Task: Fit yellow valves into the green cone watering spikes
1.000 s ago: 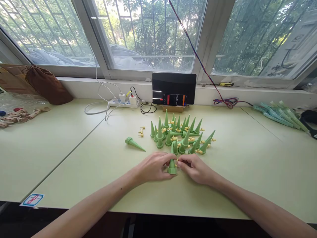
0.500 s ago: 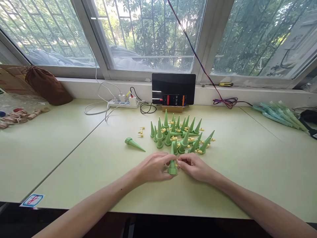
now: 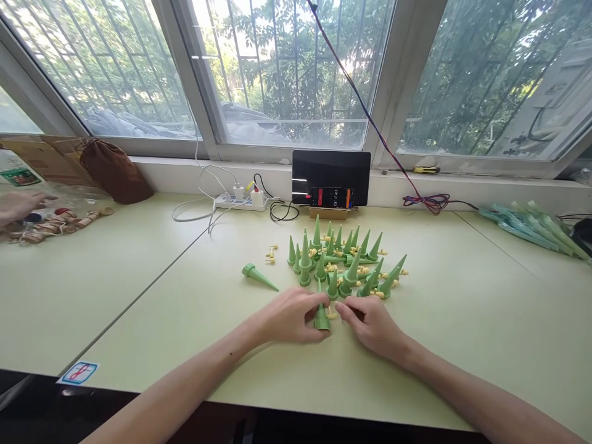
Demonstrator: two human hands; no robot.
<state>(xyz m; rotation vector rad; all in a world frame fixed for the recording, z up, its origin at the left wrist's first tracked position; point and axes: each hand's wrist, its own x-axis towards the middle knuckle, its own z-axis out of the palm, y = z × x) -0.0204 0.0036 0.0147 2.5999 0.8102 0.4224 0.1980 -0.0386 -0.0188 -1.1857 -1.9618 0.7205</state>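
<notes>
A green plastic cone [image 3: 322, 313] stands upright on the pale green table [image 3: 185, 308], with my left hand [image 3: 291, 316] closed round its left side. My right hand [image 3: 370, 322] is just to its right, fingers curled, thumb and forefinger close to a small yellow fitting [image 3: 331, 314] at the cone's side. Whether those fingers grip the fitting I cannot tell. Behind my hands stands a cluster of several green cones [image 3: 345, 262] with yellow fittings among them. A single green cone [image 3: 259, 277] lies on its side to the left, near two loose yellow fittings [image 3: 271, 253].
A phone [image 3: 333, 197] leans on a dark tablet [image 3: 330, 177] at the back, beside a power strip [image 3: 240, 200] with cables. A brown pouch [image 3: 115, 176] and another person's hand [image 3: 18, 206] are at far left. Bagged green pieces [image 3: 531, 225] lie at right.
The view has tilted and shifted, so everything sits slightly lower and to the right. My right hand has drawn a little away from the cone. Another person's hand has come into view at far left.
</notes>
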